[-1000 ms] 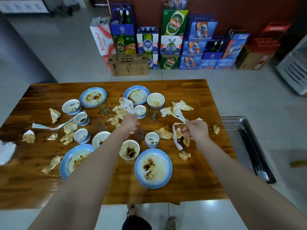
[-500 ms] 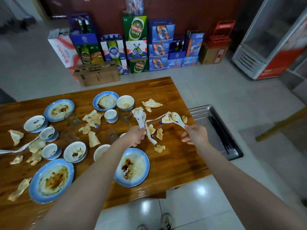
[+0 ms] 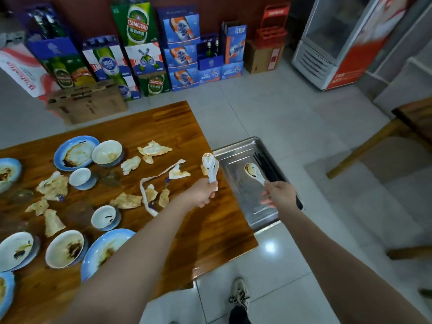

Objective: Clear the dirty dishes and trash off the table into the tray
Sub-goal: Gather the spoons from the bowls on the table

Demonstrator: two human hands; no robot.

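Ceramic spoons [image 3: 253, 173] in hands [image 3: 279, 195] nr steel tray [image 3: 240, 197].

Stained white spoon [image 3: 254, 172] over steel tray [image 3: 236, 188], second spoon [image 3: 210, 168] upright above table [image 3: 217, 230] edge, dirty blue plates [image 3: 74, 153], crumpled napkins [image 3: 154, 149] scattered

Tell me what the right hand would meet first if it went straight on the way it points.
Probably the metal tray: the right hand and its spoon aim across it, though height is unclear.

white spoons [image 3: 211, 168]; blue-rimmed plates [image 3: 76, 152], silver tray [image 3: 236, 155]
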